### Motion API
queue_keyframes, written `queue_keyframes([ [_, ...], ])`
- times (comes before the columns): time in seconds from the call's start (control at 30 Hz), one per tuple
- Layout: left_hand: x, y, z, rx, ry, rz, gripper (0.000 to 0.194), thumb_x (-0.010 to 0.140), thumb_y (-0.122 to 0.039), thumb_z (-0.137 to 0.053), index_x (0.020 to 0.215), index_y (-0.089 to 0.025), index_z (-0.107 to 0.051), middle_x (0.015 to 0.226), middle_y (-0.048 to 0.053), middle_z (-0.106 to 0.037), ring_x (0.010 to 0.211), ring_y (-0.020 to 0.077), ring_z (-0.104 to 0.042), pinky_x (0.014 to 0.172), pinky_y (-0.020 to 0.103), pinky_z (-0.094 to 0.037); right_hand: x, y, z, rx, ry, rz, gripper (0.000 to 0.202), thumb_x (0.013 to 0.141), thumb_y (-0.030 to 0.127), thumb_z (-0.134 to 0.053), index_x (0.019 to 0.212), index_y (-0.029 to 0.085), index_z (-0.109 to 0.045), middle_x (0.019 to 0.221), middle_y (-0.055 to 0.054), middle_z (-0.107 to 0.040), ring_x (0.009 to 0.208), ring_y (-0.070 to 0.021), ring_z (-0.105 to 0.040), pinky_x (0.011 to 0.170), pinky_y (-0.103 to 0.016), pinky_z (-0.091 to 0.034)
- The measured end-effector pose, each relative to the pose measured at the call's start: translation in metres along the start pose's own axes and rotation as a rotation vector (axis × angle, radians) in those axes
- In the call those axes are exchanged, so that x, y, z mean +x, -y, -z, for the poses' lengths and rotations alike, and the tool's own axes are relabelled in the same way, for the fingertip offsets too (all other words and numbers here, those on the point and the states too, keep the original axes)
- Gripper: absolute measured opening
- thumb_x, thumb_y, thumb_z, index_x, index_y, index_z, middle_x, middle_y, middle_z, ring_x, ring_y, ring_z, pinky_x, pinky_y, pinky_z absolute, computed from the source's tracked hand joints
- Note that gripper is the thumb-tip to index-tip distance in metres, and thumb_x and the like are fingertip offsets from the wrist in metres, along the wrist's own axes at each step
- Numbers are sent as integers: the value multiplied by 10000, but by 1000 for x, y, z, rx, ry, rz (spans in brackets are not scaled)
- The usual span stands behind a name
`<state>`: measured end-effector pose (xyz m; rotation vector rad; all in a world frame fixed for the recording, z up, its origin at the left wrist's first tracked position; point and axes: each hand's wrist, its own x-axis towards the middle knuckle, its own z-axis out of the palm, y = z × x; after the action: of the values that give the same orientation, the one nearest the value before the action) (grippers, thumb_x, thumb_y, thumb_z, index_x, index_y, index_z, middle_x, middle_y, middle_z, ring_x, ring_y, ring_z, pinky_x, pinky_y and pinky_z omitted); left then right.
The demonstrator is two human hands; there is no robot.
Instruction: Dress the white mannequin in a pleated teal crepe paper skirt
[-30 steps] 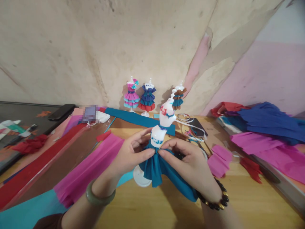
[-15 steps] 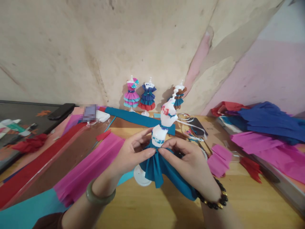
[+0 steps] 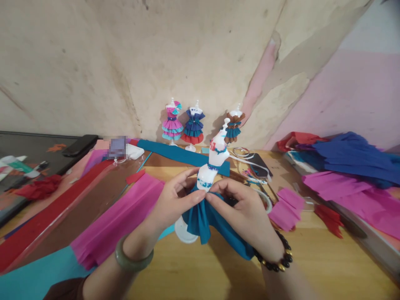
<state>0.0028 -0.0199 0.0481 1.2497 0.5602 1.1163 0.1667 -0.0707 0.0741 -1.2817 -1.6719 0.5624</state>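
A small white mannequin (image 3: 218,155) leans to the right between my hands, with blue and red marks on its bust, waist and hips. Teal crepe paper (image 3: 200,221) hangs in gathered folds from its hip line, and a longer part trails under my right hand. My left hand (image 3: 175,196) pinches the paper's top edge against the mannequin, thumb in front. Close beside it, my right hand (image 3: 239,204) pinches the same edge between thumb and forefinger. Below the paper shows the mannequin's round white base (image 3: 185,231). The fingers behind the figure are hidden.
Mannequins in a pink dress (image 3: 172,123), a blue dress (image 3: 194,125) and a brown dress (image 3: 235,125) stand by the wall. Pink paper (image 3: 121,216) and a teal strip (image 3: 175,153) lie on the table. A blue paper pile (image 3: 353,158) is at right, a phone (image 3: 261,164) behind my right hand.
The mannequin has shifted slightly left and stands a little lower, with the teal paper and my right hand moving along. Both hands keep their pinch.
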Motion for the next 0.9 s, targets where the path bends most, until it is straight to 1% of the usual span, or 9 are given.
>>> queue_keyframes([
  [0.1,1,-2,0,-8,-56,48,466,710,-274,-809,1148,-202,-666,1117,101,-747,1076,282,-668,920,379,-499,1,-4,-1,-62,-64,97,45,853,243,-653,854,211,-622,803,-14,-681,723,-165,-630,675,-294,-514],
  [0.2,5,-5,3,-62,-169,105,501,699,-286,-816,1161,-181,-653,1041,92,-763,1007,262,-685,890,359,-497,1,-4,2,-117,-110,289,166,867,243,-657,1017,210,-594,1067,-77,-662,1023,-213,-624,900,-372,-510],
  [0.27,8,-7,6,-116,-247,124,502,696,-284,-817,1157,-176,-651,1002,75,-764,961,236,-688,858,330,-498,-1,-1,4,-179,-49,401,278,854,266,-681,1104,203,-578,1208,-115,-611,1204,-254,-539,1017,-440,-453],
  [0.37,12,-8,12,-195,-338,124,408,701,-287,-810,1069,-177,-671,960,46,-753,877,196,-680,780,289,-499,-5,4,1,-317,73,521,377,823,270,-709,1164,180,-574,1264,-145,-577,1314,-314,-426,1061,-526,-402],
  [0.43,14,-8,15,-235,-359,106,331,705,-281,-804,994,-179,-679,919,30,-746,825,179,-672,751,278,-498,-7,5,-5,-421,52,578,344,836,184,-667,1168,165,-581,1209,-150,-605,1285,-329,-443,1035,-561,-407],
  [0.5,14,-8,15,-258,-349,89,296,712,-269,-798,968,-177,-680,911,28,-740,807,170,-662,758,280,-497,-7,3,-12,-515,-50,611,301,853,93,-602,1146,160,-595,1104,-143,-644,1190,-322,-509,977,-559,-439],
  [0.63,12,-8,10,-265,-346,130,372,710,-258,-800,1047,-169,-670,946,49,-729,831,175,-651,770,293,-496,-7,-1,-20,-587,-191,665,236,892,37,-524,1058,169,-627,922,-112,-672,930,-264,-593,801,-458,-484],
  [0.77,10,-9,7,-255,-376,146,377,693,-245,-806,1039,-171,-674,927,45,-727,815,170,-649,752,287,-494,-12,2,-23,-531,-170,746,214,929,60,-485,1006,173,-650,853,-94,-659,781,-207,-591,672,-368,-458],
  [0.9,11,-11,8,-219,-384,131,376,674,-253,-810,1017,-167,-683,957,55,-733,811,167,-647,739,284,-481,-18,8,-32,-506,-121,782,214,931,77,-479,989,155,-670,845,-98,-670,765,-213,-590,654,-359,-471],
])
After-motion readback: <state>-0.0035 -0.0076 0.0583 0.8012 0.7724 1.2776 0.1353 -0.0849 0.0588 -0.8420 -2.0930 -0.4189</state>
